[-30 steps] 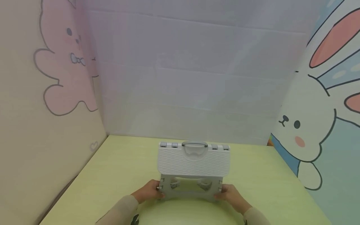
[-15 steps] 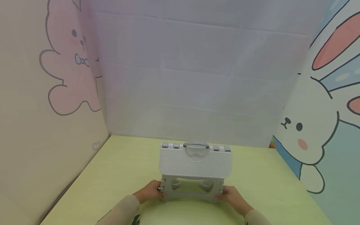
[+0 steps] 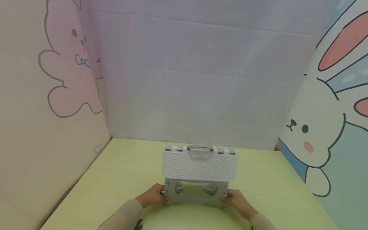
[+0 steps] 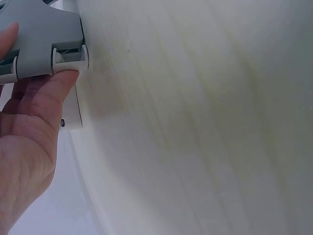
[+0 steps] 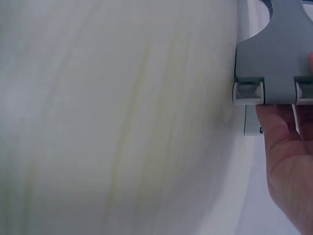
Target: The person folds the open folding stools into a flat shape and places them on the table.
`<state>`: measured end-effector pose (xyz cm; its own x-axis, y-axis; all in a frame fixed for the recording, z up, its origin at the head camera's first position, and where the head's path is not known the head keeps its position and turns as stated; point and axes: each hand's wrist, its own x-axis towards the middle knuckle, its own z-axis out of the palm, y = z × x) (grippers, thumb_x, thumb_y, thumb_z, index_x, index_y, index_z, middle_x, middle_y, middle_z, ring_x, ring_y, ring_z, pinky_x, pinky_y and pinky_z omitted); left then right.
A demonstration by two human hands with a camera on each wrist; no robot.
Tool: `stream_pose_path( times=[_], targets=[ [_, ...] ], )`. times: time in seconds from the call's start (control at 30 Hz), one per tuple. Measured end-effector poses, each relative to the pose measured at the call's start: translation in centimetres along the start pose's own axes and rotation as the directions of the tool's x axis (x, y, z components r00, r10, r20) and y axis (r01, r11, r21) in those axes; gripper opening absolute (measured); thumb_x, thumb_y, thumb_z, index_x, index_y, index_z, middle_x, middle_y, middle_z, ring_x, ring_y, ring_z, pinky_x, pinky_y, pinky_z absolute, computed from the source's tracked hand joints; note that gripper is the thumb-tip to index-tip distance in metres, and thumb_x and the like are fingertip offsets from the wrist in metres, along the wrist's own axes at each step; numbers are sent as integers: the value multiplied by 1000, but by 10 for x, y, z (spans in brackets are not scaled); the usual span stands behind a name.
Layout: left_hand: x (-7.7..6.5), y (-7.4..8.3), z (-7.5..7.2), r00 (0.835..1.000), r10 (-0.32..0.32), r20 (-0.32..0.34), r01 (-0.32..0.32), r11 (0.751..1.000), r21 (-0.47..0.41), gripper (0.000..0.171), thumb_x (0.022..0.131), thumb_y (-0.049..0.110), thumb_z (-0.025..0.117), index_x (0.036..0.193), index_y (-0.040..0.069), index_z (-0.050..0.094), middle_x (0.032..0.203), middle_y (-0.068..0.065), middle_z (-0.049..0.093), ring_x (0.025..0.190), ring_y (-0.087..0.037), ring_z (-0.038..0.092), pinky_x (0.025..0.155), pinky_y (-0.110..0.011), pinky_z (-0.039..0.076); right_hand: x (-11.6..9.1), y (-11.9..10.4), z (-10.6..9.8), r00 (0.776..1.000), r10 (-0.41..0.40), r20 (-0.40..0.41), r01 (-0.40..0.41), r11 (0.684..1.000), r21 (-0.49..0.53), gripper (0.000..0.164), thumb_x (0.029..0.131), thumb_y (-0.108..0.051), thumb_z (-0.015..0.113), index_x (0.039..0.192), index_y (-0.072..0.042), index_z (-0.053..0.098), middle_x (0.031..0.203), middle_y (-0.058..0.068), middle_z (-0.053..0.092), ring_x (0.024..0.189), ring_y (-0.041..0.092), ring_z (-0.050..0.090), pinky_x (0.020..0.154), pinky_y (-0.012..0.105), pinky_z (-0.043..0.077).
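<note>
A folding step stool (image 3: 199,166) stands on the yellow table, its white woven-pattern top folded at the middle and a grey carry handle (image 3: 200,147) along the upper edge. Below the top shows its grey leg panel (image 3: 195,200), with cut-outs. My left hand (image 3: 153,195) grips the panel's left edge; in the left wrist view its fingers curl behind the grey hinged side (image 4: 41,41). At the opposite edge my right hand (image 3: 237,201) holds the stool, thumb in front. The right wrist view has that hand's fingers under the hinge (image 5: 279,88). The far side of the stool is hidden.
The yellow table (image 3: 126,166) reaches a pale back wall (image 3: 195,80). On the left is a panel with a pink cartoon animal (image 3: 69,80), on the right one with a white rabbit (image 3: 316,127). A small dark object (image 3: 138,224) lies by the left sleeve.
The head view has shifted slightly. Both hands keep their hold on the stool, which stays in the same place and pose.
</note>
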<state>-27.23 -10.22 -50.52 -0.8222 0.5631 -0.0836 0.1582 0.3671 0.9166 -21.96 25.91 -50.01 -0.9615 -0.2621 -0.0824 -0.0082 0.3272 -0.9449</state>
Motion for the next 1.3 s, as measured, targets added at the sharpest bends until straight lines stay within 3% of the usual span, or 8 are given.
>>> stream_pose_path(
  times=[0.2, 0.53, 0.9, 1.07, 1.3],
  targets=[
    [-1, 1, 0, 1000, 6, -3, -6, 1000, 3, 35, 73, -7, 72, 107, -11, 65, 110, -24, 66, 103, -34, 63, 86, -44, 51, 0, 1, 0, 1000, 5, -5, -5, 1000, -11, 37, 80, 1, 64, 113, 17, 57, 111, 26, 65, 97, 25, 65, 83, 38, 51],
    [-1, 0, -1, 1000, -7, 2, 7, 1000, -2, 38, 73, -6, 72, 110, -10, 64, 113, -23, 66, 106, -34, 62, 89, -46, 49, 2, -2, 1, 1000, 2, -25, -3, 999, -45, 39, 78, -1, 67, 112, 15, 58, 114, 27, 63, 107, 43, 59, 88, 48, 50],
    [-1, -1, 0, 1000, 6, 1, -6, 1000, -12, 38, 74, -7, 71, 110, -11, 64, 112, -24, 66, 104, -34, 62, 85, -43, 51, 1, -1, 1, 999, -31, -12, 31, 999, 27, 39, 78, 0, 67, 112, 16, 58, 112, 27, 64, 100, 29, 66, 84, 42, 53],
    [-1, -1, 1, 1000, 10, -3, -10, 1000, -19, 38, 73, -8, 71, 110, -12, 63, 113, -25, 65, 105, -36, 62, 86, -44, 51, 0, 0, 0, 1000, -16, -8, 16, 1000, -6, 39, 78, -2, 67, 113, 15, 58, 113, 26, 64, 102, 33, 64, 85, 43, 52],
    [-3, 1, 1, 1000, 26, -13, -26, 999, -18, 36, 72, -8, 71, 108, -13, 64, 111, -26, 65, 104, -37, 62, 85, -44, 51, 0, -1, 1, 1000, -20, -11, 20, 999, 30, 40, 78, 0, 67, 114, 16, 57, 114, 27, 63, 103, 33, 64, 86, 44, 51]
  ],
)
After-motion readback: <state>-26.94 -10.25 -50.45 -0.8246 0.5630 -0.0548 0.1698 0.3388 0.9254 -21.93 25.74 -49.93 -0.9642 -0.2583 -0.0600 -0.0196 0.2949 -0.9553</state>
